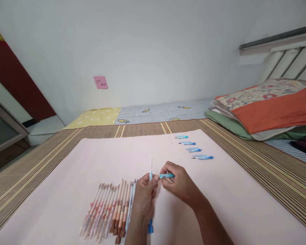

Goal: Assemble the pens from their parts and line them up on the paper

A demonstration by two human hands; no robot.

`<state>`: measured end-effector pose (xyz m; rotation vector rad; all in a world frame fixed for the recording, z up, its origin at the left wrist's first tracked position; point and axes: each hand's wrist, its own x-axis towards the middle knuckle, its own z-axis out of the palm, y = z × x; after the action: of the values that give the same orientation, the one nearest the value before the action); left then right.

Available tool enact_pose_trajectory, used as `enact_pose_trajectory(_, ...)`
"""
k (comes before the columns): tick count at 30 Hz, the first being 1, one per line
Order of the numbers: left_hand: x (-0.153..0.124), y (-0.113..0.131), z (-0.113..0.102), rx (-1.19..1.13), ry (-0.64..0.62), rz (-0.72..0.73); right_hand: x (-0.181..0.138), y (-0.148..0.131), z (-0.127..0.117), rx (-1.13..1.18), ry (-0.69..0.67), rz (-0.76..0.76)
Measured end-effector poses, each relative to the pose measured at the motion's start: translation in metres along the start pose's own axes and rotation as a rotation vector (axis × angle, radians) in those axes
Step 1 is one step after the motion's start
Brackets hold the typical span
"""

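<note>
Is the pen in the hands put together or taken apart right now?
Taken apart: the left hand holds a thin white refill upright, while the right hand holds a separate blue cap piece sideways.

Open pale pink sheet [97,160] is lying ahead-left of my hands; a row of patterned paper-wrapped pens [109,211] is crowding my left hand [144,197]; small blue pen parts [193,148] are blocking far-right; folded orange-green bedding [265,109] is bounding right.
</note>
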<state>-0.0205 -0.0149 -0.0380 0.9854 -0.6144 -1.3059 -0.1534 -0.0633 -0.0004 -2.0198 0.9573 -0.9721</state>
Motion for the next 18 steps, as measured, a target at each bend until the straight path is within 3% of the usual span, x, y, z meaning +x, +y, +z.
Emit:
enact_pose_trajectory(12,-0.0025,0.0046,-0.0041,-0.129,-0.133,-0.010,-0.0010,0.0013,0.0025,0.223,-0.060,0.090)
enact_pose_trajectory(18,-0.0048,0.0081,-0.0040,-0.110,-0.168,-0.026,-0.0006,-0.0037,-0.0018,0.274,-0.137,0.012)
